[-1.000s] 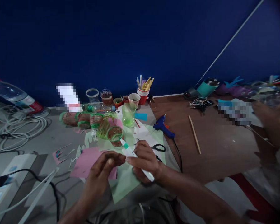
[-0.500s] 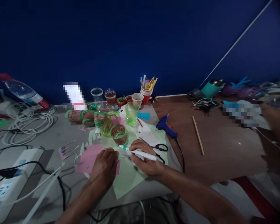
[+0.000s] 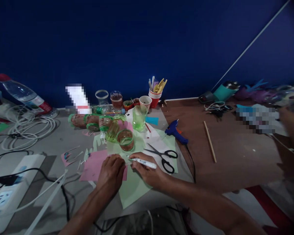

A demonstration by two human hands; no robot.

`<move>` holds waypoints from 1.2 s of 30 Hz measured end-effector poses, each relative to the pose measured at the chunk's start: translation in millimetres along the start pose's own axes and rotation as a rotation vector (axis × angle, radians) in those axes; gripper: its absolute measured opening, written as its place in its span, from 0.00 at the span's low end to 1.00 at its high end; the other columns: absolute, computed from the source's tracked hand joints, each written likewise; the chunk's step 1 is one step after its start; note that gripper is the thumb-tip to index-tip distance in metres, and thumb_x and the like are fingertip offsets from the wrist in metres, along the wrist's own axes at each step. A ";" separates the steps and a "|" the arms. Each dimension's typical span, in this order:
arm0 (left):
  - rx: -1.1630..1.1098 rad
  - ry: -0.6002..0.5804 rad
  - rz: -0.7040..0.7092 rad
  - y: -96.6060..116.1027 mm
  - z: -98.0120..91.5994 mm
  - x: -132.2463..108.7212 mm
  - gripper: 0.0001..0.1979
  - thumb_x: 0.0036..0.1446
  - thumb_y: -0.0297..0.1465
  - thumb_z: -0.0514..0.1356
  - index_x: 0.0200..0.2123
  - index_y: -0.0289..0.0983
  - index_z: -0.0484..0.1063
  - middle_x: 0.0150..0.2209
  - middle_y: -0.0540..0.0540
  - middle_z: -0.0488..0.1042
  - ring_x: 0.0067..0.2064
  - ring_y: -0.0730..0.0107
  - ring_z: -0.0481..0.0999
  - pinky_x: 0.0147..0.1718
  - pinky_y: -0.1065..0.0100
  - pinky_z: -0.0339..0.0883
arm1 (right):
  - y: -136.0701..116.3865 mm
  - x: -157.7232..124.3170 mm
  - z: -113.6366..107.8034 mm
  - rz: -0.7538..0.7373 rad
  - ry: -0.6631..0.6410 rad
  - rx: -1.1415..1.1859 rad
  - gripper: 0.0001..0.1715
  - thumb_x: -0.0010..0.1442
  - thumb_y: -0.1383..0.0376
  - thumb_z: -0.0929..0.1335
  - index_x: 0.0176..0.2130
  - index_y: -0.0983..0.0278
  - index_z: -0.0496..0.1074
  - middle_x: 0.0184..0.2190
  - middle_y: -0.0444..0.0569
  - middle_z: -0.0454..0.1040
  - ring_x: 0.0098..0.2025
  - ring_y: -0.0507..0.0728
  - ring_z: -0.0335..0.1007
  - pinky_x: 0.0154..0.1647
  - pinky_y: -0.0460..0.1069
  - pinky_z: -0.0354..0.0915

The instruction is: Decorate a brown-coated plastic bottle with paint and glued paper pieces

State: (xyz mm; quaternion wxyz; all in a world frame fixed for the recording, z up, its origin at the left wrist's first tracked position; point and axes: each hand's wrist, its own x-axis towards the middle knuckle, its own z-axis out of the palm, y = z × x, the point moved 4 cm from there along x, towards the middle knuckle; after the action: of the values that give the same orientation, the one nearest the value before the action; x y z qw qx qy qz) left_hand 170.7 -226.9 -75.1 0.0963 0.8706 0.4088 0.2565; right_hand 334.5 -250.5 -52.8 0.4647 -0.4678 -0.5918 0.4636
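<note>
My right hand holds a white marker with its tip pointing left, above pale green paper. Beside it my left hand is closed, its fingertips on something small that I cannot make out, over the edge between pink paper and the green sheet. Just beyond the hands stands a short round cup with green rims. Black-handled scissors lie half open to the right of my right hand.
A blue glue gun and a wooden stick lie to the right. Bottles, cups and a green plastic vessel stand behind. Left are coiled cables and a power strip. Another person's arm is at far right.
My right hand has moved slightly left and down, bringing the marker's tip close to my left fingertips. The scissors are now more fully uncovered.
</note>
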 end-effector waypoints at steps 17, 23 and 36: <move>0.170 -0.073 0.188 -0.5 -2.1 -19.5 0.13 0.62 0.25 0.53 0.48 0.35 0.70 0.46 0.41 0.74 0.45 0.59 0.69 0.44 0.58 0.66 | -1.7 0.5 -0.7 -0.192 -0.063 -0.150 0.12 0.61 0.67 0.63 0.43 0.63 0.74 0.39 0.52 0.77 0.41 0.56 0.74 0.45 0.49 0.68; 0.181 -0.094 0.198 5.1 -6.1 -19.6 0.13 0.61 0.23 0.52 0.48 0.32 0.70 0.44 0.39 0.73 0.43 0.58 0.68 0.43 0.59 0.67 | -10.1 -3.9 -0.6 -0.257 0.002 -0.154 0.11 0.61 0.67 0.64 0.42 0.62 0.75 0.35 0.50 0.77 0.37 0.54 0.73 0.41 0.48 0.69; 0.097 -0.085 0.143 0.7 -5.7 -18.3 0.12 0.61 0.24 0.54 0.47 0.33 0.72 0.43 0.40 0.74 0.42 0.61 0.69 0.42 0.60 0.67 | 2.4 1.8 2.7 -0.013 -0.004 -0.311 0.10 0.56 0.70 0.63 0.34 0.65 0.74 0.30 0.47 0.76 0.32 0.53 0.72 0.34 0.45 0.65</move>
State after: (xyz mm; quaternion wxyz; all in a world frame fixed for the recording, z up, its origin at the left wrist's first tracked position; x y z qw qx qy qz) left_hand 158.3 -241.5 -76.8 0.0525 0.9112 0.3532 0.2054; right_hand 331.9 -248.8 -55.3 0.3884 -0.5295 -0.6605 0.3641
